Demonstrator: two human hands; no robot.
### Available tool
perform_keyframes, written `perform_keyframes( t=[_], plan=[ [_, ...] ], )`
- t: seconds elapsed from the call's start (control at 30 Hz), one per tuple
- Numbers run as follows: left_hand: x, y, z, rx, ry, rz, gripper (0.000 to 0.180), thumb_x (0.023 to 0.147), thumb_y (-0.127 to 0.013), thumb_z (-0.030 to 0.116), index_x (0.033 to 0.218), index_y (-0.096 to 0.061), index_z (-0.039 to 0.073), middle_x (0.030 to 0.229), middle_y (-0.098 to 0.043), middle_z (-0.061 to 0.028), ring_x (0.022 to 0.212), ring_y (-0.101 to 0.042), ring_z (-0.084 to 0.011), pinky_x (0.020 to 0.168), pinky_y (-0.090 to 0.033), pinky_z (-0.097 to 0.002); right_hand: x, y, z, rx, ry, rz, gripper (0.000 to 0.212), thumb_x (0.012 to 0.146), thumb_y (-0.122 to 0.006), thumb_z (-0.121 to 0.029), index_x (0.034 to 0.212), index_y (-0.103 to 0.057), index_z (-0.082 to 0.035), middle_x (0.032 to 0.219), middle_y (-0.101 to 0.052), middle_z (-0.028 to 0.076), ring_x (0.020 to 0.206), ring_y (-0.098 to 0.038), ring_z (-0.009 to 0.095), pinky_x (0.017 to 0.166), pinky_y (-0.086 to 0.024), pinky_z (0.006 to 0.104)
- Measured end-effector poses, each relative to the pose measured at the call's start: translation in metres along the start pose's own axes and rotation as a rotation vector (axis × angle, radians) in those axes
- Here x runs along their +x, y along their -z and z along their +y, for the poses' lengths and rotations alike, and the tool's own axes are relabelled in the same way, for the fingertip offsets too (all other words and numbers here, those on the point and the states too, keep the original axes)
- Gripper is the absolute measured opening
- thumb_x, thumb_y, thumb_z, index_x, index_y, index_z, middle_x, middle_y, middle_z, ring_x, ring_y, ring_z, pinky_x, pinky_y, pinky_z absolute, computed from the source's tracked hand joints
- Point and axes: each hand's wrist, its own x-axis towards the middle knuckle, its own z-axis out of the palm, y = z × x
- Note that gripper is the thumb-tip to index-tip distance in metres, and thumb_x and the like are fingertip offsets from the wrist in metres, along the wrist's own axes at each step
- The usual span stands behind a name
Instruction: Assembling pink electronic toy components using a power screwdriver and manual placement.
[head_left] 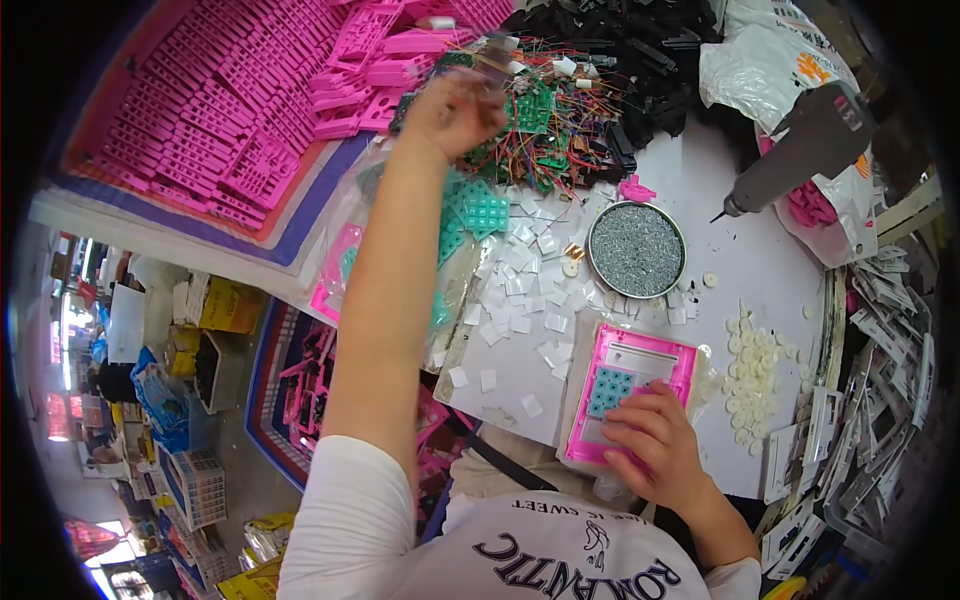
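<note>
My left hand reaches far out over a tangled heap of green circuit boards with coloured wires. Motion smears its fingers, and whether they hold anything is unclear. Close to me, my right hand lies with fingers apart on a pink plastic casing, at its lower right. Inside the casing a teal rubber keypad sits beneath a long slot; the fingertips touch beside it and partly cover the casing. More teal keypads are heaped by my left forearm.
A round tin of small screws stands mid-table, with white square pieces scattered beside it. An electric screwdriver hangs at right. Pale discs lie below it. Pink casings fill the far left; black parts lie behind.
</note>
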Motion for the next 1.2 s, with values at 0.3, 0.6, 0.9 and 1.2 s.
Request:
perform_keyframes(
  t=[0.3,0.6,0.9,1.2],
  plan=[
    [-0.128,-0.12,-0.123,1.58,-1.011,-0.162,0.023,0.075,-0.071,-0.003,0.094,-0.071,0.009,0.117,-0.067,-0.0144,0.103,-0.063,-0.0263,0.09,-0.053,-0.0385,0.042,0.017,-0.002,1.294,-0.598,0.03,0.023,0.094,-0.069,-0.018,0.112,-0.068,-0.003,0.1,-0.07,0.009,0.079,-0.06,0.017,0.065,-0.049,0.0287],
    [-0.215,-0.101,-0.189,1.553,-0.867,-0.01,0.039,0.078,-0.072,-0.009,0.109,-0.075,0.013,0.12,-0.062,-0.0139,0.101,-0.063,-0.0239,0.083,-0.054,-0.0327,0.053,-0.017,-0.002,1.311,-0.611,0.353,0.017,0.098,-0.067,-0.015,0.111,-0.065,-0.005,0.091,-0.066,0.0,0.067,-0.054,0.004,0.057,-0.043,0.0209],
    [-0.238,-0.113,-0.14,1.571,-0.218,-0.045,0.074,0.064,-0.083,0.022,0.132,-0.063,0.001,0.12,-0.065,-0.0162,0.115,-0.057,-0.0346,0.103,-0.04,-0.0433,0.057,0.006,-0.005,1.118,-0.393,0.379,0.013,0.096,-0.067,-0.004,0.108,-0.064,0.0,0.091,-0.064,0.001,0.067,-0.054,0.002,0.054,-0.042,0.0186],
    [-0.224,-0.098,-0.201,0.316,-0.239,0.226,0.029,0.105,-0.057,0.023,0.12,-0.059,-0.003,0.108,-0.07,-0.0201,0.058,-0.062,-0.0183,0.073,-0.06,-0.0393,0.051,-0.005,0.005,1.694,-0.435,0.381,0.015,0.102,-0.06,-0.018,0.11,-0.06,-0.005,0.096,-0.064,0.005,0.08,-0.059,0.011,0.062,-0.049,0.0234]
  ],
)
